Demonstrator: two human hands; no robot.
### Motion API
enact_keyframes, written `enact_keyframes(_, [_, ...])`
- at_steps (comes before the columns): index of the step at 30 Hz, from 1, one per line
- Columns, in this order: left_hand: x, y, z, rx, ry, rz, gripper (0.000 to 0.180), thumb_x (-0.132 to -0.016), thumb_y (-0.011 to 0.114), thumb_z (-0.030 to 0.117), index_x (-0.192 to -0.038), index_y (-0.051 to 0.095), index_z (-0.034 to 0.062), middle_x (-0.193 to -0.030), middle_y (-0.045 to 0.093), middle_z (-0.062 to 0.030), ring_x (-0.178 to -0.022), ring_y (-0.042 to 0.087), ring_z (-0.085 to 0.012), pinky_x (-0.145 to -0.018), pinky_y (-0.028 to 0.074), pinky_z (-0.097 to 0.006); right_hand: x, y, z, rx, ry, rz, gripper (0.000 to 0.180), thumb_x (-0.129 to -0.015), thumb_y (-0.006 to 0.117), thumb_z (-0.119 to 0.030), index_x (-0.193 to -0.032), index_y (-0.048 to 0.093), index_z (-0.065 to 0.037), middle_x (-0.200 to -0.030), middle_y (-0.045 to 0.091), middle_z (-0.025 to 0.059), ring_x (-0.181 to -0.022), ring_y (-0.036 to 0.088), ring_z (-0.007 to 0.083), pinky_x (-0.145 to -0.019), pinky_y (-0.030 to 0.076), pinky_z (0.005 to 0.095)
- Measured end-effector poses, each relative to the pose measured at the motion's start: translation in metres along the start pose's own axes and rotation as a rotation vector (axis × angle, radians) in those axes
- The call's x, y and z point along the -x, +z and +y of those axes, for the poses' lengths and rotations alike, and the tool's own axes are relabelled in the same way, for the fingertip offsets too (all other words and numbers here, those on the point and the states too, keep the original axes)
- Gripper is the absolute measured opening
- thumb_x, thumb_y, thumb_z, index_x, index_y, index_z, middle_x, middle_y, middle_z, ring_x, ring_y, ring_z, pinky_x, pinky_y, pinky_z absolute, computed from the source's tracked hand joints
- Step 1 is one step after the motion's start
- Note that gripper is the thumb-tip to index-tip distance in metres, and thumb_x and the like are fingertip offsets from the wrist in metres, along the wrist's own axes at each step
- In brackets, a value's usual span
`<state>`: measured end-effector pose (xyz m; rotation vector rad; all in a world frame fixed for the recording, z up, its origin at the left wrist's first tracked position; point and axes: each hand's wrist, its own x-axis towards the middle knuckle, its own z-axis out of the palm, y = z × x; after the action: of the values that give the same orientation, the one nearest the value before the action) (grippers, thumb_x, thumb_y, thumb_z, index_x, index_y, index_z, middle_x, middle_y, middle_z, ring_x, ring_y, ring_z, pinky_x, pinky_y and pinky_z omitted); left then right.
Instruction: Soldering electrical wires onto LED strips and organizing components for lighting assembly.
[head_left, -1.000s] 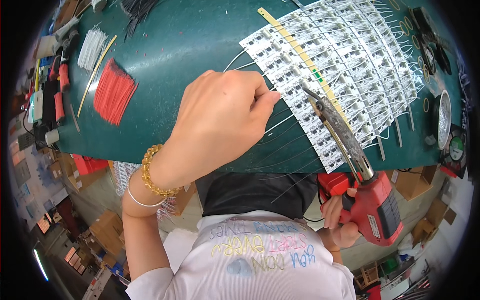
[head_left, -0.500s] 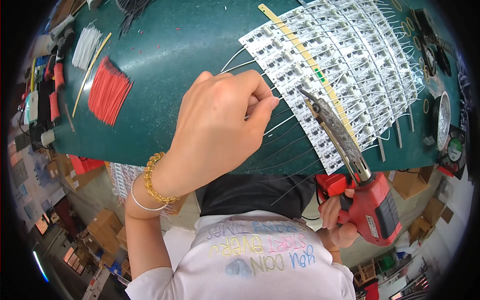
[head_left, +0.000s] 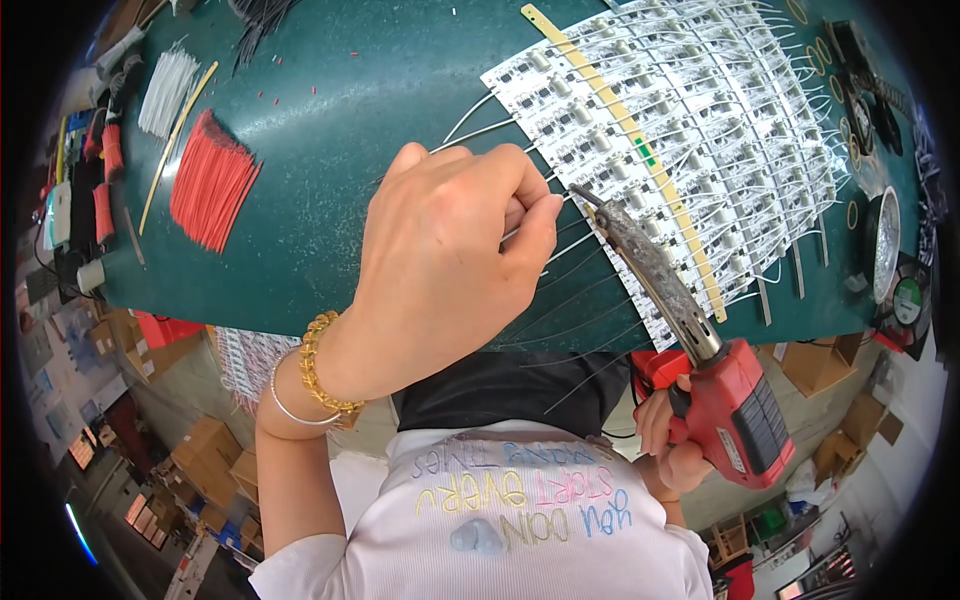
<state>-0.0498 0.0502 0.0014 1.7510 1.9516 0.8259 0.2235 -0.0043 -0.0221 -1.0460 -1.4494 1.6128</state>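
My left hand (head_left: 445,245) is closed, thumb and fingertips pinched on a thin wire at the left edge of the white circuit board panel (head_left: 545,115); the fingers hide most of this wire. In my right hand (head_left: 668,440), lower right, is a red soldering gun (head_left: 745,415). Its long metal barrel slants up and left over the panel. The dark tip (head_left: 585,196) is at the panel's edge, just right of my left fingertips; whether it touches a pad cannot be made out. White and dark wires stick out from that edge.
A yellow strip (head_left: 610,105) lies across the panel. Bundles of red wires (head_left: 213,182) and white wires (head_left: 170,92) rest at the left on the green table (head_left: 330,160). Toward the right edge stand a metal bowl (head_left: 884,245) and a spool (head_left: 908,300).
The soldering gun has shifted left, bringing its tip closer to my left fingertips. My left hand has moved slightly right, still pinching.
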Motion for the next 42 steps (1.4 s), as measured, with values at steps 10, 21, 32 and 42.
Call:
enact_keyframes(10, [0.003, 0.001, -0.003, 0.013, 0.042, 0.026, 0.009, -0.078, 0.072, 0.006, -0.076, 0.063, 0.0064, -0.065, 0.059, 0.0014, -0.055, 0.042, -0.0116, -0.062, 0.035, -0.027, 0.0, -0.003, -0.004, -0.02, -0.04, -0.014, 0.082, -0.087, 0.058, -0.059, -0.134, 0.04, 0.005, -0.052, 0.046, -0.0024, -0.041, 0.043, 0.0104, -0.041, 0.034, 0.0256])
enact_keyframes(21, [0.006, 0.0, -0.003, 0.009, 0.057, 0.004, 0.01, -0.077, 0.073, 0.006, -0.075, 0.064, 0.0077, -0.064, 0.058, 0.0028, -0.056, 0.043, -0.011, -0.064, 0.034, -0.027, 0.012, -0.02, 0.018, -0.206, -0.128, -0.046, 0.079, -0.084, 0.059, -0.062, -0.131, 0.042, 0.0, -0.052, 0.046, -0.003, -0.041, 0.044, 0.0112, -0.043, 0.035, 0.0259])
enact_keyframes(32, [0.006, 0.004, -0.003, -0.022, 0.075, 0.028, 0.011, -0.078, 0.072, 0.005, -0.074, 0.062, 0.008, -0.063, 0.058, 0.0036, -0.055, 0.044, -0.0106, -0.065, 0.033, -0.028, 0.013, -0.006, 0.003, -0.016, 0.012, 0.066, 0.068, -0.084, 0.063, -0.058, -0.118, 0.047, -0.001, -0.052, 0.049, -0.0022, -0.042, 0.048, 0.0121, -0.043, 0.038, 0.0255])
enact_keyframes(42, [0.005, 0.003, -0.002, -0.032, 0.082, 0.02, 0.012, -0.078, 0.072, 0.006, -0.074, 0.062, 0.0082, -0.062, 0.057, 0.0041, -0.054, 0.043, -0.0106, -0.065, 0.033, -0.028, -0.002, 0.0, -0.011, -0.074, -0.005, 0.041, 0.078, -0.087, 0.059, -0.06, -0.13, 0.04, 0.003, -0.053, 0.048, -0.0029, -0.041, 0.046, 0.011, -0.044, 0.04, 0.0262])
